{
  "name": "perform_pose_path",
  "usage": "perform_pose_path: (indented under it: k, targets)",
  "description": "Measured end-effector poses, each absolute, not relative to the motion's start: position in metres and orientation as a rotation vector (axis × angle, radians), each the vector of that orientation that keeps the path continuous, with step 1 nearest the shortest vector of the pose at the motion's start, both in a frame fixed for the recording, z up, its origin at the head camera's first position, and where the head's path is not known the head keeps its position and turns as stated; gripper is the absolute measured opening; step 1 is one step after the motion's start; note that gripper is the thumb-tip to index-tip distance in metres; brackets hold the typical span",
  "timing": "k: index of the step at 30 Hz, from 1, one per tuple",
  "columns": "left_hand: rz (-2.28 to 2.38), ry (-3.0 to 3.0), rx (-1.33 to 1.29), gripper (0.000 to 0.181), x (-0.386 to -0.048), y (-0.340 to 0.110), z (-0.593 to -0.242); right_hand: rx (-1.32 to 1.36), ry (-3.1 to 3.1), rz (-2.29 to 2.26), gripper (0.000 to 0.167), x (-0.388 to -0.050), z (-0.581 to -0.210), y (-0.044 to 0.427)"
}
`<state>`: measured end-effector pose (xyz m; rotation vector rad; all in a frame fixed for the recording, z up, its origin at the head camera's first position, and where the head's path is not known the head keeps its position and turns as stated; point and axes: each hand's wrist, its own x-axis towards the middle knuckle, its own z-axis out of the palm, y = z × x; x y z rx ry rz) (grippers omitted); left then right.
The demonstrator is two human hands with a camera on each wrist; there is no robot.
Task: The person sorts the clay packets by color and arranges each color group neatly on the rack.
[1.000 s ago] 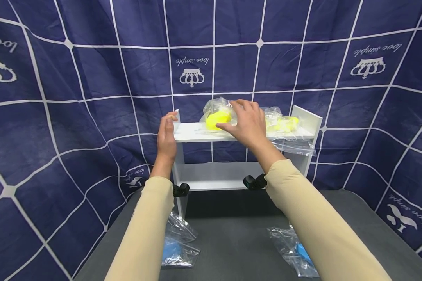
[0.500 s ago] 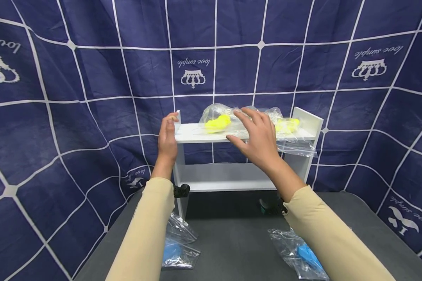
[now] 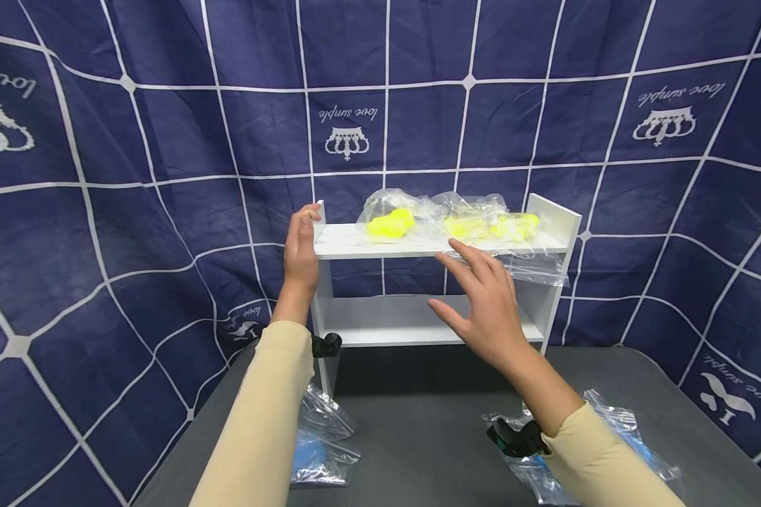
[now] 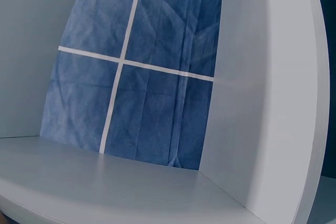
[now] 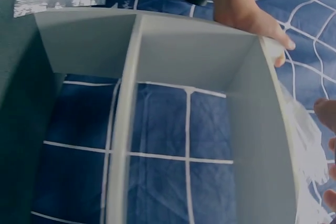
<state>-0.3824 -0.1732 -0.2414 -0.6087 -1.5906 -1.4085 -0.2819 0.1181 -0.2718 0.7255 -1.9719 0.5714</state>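
A white two-tier shelf (image 3: 412,248) stands on the dark table. My left hand (image 3: 301,250) holds its short left side panel at the top, fingers bent over the edge; the right wrist view also shows this left hand (image 5: 252,17) at the shelf's corner. On the top board lie clear plastic bags with bright yellow contents, one bag (image 3: 390,222) left of centre and others (image 3: 514,225) bunched to the right. In front of the shelf, below the top board's edge, my right hand (image 3: 485,303) hangs with spread fingers and holds nothing.
Clear bags with blue contents lie on the table, one bag (image 3: 311,454) at the left and others (image 3: 634,440) at the right, partly behind my right forearm. A zip bag's end (image 3: 535,267) droops over the top board's front edge. A blue checked curtain (image 3: 184,141) surrounds everything.
My right hand has come away from the yellow-filled bag on the top board, moving down, right and toward me. The bag slumped slightly. My left hand stays at the side panel.
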Motion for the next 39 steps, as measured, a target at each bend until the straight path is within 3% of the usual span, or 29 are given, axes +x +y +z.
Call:
perform_pose_path:
  k: [11,39]
  targets:
    - [-1.404,-1.627,-0.596,0.030,-0.381,-0.174,-0.241,0.760,-1.998,0.666,0.057,-0.268,-0.322,0.141]
    - [-1.402,-1.633,-0.603,0.036,-0.383,-0.174,-0.242,0.497,-2.413,1.035,0.057,-0.229,-0.439,0.239]
